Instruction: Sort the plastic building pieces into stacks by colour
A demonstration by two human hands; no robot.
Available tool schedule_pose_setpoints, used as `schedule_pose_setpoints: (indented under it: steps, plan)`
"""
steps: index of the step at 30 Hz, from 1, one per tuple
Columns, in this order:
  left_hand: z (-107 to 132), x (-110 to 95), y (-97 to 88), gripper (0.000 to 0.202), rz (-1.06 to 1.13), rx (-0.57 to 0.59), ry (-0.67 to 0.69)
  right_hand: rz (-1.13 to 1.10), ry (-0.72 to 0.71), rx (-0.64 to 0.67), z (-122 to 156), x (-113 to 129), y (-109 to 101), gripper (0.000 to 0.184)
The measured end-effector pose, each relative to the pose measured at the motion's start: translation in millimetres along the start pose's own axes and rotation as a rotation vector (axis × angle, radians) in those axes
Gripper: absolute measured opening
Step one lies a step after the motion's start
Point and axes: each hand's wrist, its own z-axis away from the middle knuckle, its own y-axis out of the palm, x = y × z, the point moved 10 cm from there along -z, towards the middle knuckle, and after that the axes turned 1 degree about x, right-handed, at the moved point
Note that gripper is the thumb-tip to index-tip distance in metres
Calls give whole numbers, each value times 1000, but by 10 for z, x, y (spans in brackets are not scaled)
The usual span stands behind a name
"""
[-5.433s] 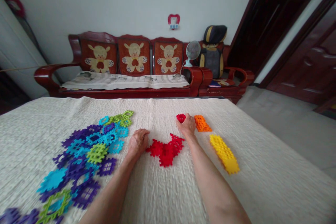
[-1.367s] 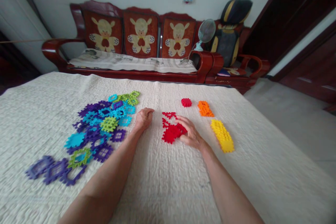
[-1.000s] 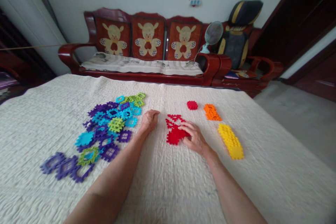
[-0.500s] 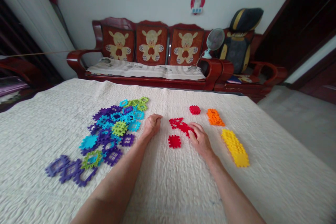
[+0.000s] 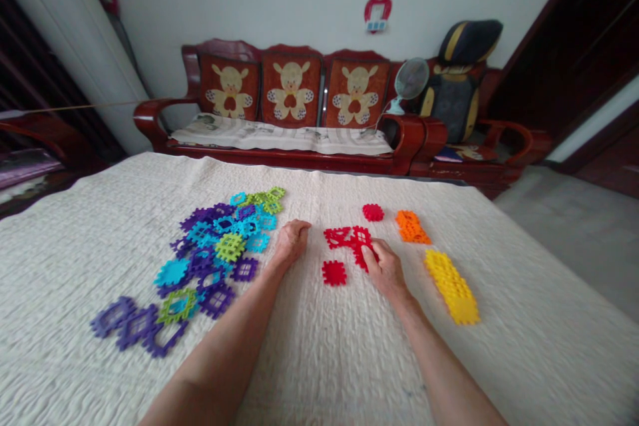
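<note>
My right hand (image 5: 387,269) rests on the cream quilt (image 5: 319,359) with its fingers curled onto a cluster of red waffle tiles (image 5: 348,239). One red tile (image 5: 333,273) lies alone just left of that hand. Another small red tile (image 5: 373,212) lies farther back. My left hand (image 5: 292,243) is a loose fist on the quilt, between the red cluster and a pile of purple, blue and green tiles (image 5: 214,246); I see nothing in it.
An orange stack of tiles (image 5: 411,227) and a yellow stack (image 5: 452,285) lie right of my right hand. More purple tiles (image 5: 137,326) sit at the near left. A red wooden sofa (image 5: 299,126) stands behind the quilt, with a small fan (image 5: 410,80) and a backpack (image 5: 456,90).
My right hand has pushed the red cluster a little away from me and left one red tile behind on the quilt. The left hand has stayed put. The camera has tilted.
</note>
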Motion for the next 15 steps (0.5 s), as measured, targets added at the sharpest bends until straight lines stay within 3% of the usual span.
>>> schedule_pose_setpoints:
  steps: [15]
  plan:
    - [-10, -4, 0, 33, -7, 15, 10, -130, 138, 38, 3, 10, 19, 42]
